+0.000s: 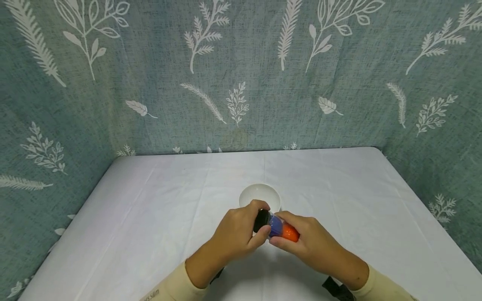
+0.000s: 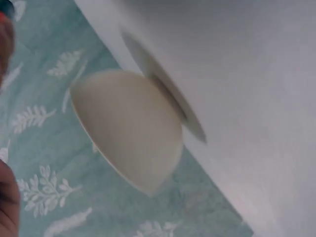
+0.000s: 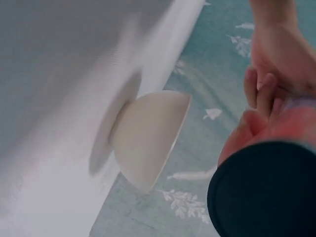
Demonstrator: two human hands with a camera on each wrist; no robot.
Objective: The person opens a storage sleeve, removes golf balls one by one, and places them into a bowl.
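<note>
A small cylindrical container with a black cap, a blue band and an orange-red body is held between both hands, tilted on its side. My left hand grips the black cap end with thumb and fingers. My right hand holds the orange-red body from the other side. Just beyond the hands stands a white bowl, its near rim partly behind them. The right wrist view shows the container's dark round end close up, the left hand behind it. The bowl appears upright on its foot in the left wrist view.
A white cloth covers the table, with faint fold lines across it. Behind and at both sides hangs a grey-green curtain with white leaf patterns. The table's back edge meets the curtain.
</note>
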